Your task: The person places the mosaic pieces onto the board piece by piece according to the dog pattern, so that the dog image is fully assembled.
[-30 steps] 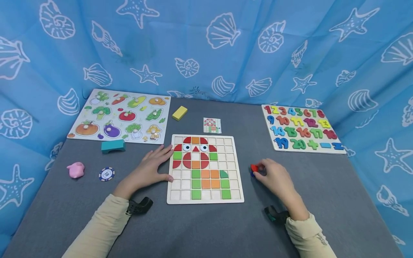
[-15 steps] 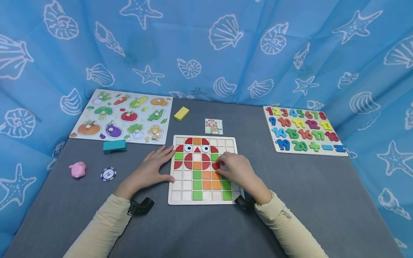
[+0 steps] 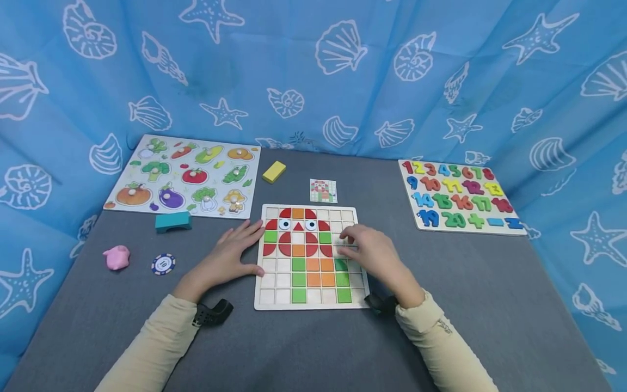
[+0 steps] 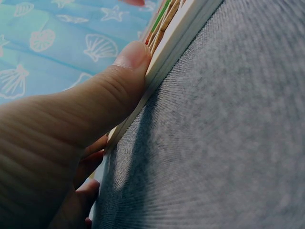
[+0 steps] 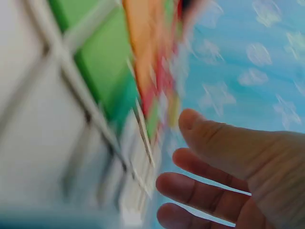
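Observation:
A wooden grid board [image 3: 276,281] lies in the middle of the table in the head view, with red, green and orange tiles in some cells. My left hand [image 3: 227,256] rests spread against its left edge; the left wrist view shows the thumb [image 4: 131,57] touching the board's side. Over the board's right part hovers my right hand [image 3: 374,253], fingers loosely bent and holding nothing. Just left of its fingertips, a red quarter-round tile [image 3: 325,251] sits in a cell. Below that is a green quarter-round tile [image 3: 340,265], partly covered by the hand's shadow.
A small pattern card [image 3: 323,191] lies behind the board, near a yellow block [image 3: 274,172]. Back left is a vegetable puzzle [image 3: 196,188], with a teal block [image 3: 173,221], pink pig [image 3: 116,257] and poker chip [image 3: 163,264] nearby. A number puzzle [image 3: 458,198] lies back right.
My right hand moved left from the table to the board with a red tile, let it go in a cell, then drew back slightly right. The left hand has stayed put.

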Motion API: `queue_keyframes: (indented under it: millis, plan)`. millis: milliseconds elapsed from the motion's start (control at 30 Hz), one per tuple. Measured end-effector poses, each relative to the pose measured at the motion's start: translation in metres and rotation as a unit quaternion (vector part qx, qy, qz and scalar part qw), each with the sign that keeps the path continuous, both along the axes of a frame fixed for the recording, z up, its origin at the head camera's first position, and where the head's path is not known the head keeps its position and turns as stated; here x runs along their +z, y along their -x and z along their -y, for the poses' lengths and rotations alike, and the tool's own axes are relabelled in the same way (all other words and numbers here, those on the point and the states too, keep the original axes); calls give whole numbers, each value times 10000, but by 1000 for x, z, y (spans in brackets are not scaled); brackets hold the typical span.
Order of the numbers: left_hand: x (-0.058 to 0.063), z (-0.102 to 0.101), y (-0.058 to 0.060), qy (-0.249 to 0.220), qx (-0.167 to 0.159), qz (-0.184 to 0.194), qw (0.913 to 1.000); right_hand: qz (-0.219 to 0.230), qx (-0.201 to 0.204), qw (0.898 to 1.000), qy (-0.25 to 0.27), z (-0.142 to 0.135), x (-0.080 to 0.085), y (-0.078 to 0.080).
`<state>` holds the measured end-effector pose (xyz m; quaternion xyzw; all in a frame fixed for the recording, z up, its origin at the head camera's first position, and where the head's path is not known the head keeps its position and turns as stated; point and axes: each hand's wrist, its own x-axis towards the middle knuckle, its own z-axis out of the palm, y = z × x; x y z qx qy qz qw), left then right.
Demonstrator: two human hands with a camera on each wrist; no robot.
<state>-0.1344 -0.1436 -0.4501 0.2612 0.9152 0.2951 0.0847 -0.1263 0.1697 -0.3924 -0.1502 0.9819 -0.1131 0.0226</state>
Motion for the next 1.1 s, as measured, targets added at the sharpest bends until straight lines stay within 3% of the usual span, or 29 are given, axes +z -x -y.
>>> queue_keyframes:
  millis: [200, 367, 633, 867, 1100]
  plan:
    - [2, 2, 0, -14, 3, -5, 10000, 235, -713, 9971, -78, -54, 12, -16]
    - [1, 2, 1, -17, 30, -6, 10000, 600, -740, 9952, -229, -76, 1, -25]
    - [0, 3, 3, -17, 33, 26, 10000, 289, -363, 9984, -317, -68, -11, -26]
    - [-1, 6, 3, 33, 77, 4, 10000, -280, 586, 9977, -203, -42, -8, -23]
    - [-3, 4, 2, 0, 74, 8, 10000, 40, 910, 9954, -284, -24, -9, -19]
